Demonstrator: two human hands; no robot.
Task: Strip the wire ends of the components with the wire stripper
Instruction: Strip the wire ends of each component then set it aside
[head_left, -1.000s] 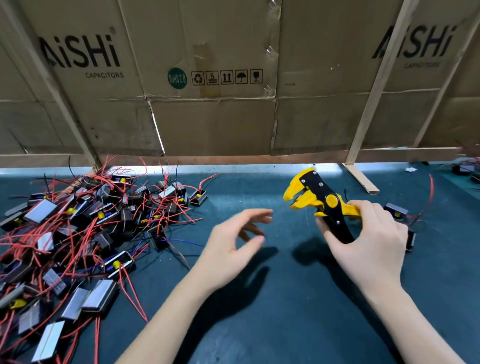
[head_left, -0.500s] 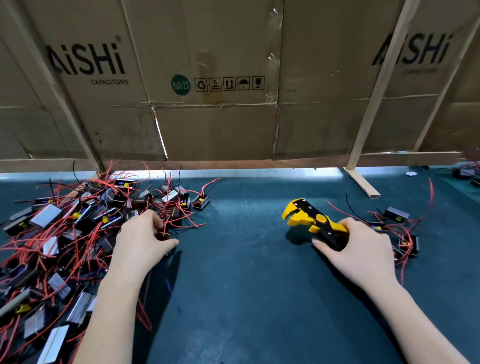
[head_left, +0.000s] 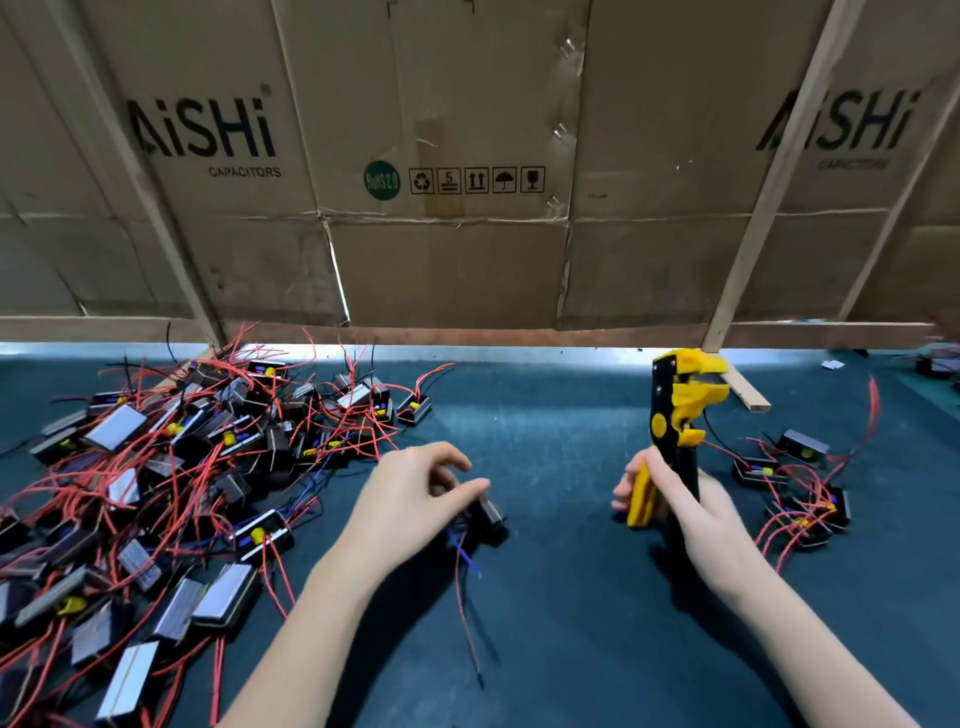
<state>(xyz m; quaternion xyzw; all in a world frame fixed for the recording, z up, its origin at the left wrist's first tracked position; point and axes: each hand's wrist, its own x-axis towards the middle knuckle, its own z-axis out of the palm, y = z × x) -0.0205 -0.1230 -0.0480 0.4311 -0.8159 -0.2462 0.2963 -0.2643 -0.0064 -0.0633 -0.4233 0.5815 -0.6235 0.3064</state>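
Dark mat (head_left: 561, 597): left hand (head_left: 410, 499) pinches a component (head_left: 488, 515); right hand (head_left: 691, 512) grips the upright wire stripper (head_left: 675, 415).

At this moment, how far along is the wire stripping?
Done, presumably: a few components lie right of the right hand; stripped ends are too small to confirm. In hand: the left hand holds one component, wires dangling, and the right holds the wire stripper upright. Left: the big pile.

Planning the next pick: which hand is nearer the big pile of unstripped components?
Left. The left hand sits just right of the pile, holding one component. The right hand is farther right, gripping the wire stripper.
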